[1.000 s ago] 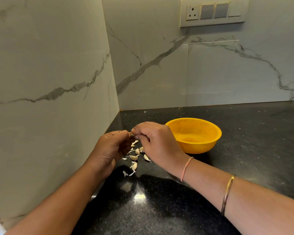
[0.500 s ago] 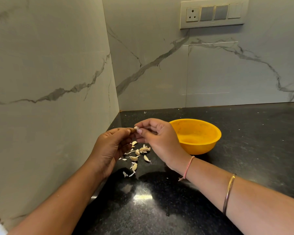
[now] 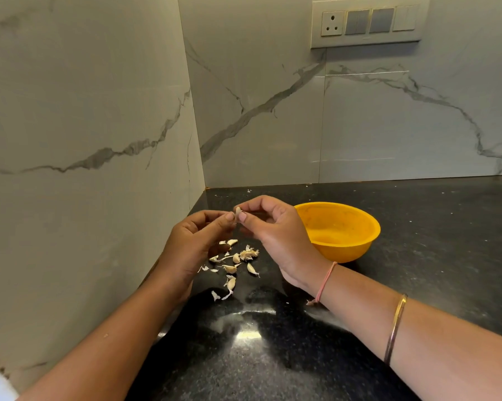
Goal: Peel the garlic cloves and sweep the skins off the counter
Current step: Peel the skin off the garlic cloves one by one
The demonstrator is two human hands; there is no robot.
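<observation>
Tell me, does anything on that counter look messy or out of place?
Only the expected mess: garlic skins and cloves lie scattered on the black counter beneath the hands, beside the yellow bowl, which looks empty. A few pale flecks dot the counter farther back. Nothing looks damaged.

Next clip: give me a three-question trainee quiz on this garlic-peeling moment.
1. True or false: the bowl holds peeled cloves.
2. Which hand pinches the clove? A left hand only, B right hand only, C both meet at it.
3. Fill in: the skins lie on the ___.

Key: 1 false, it looks empty; 2 C; 3 counter.
</observation>
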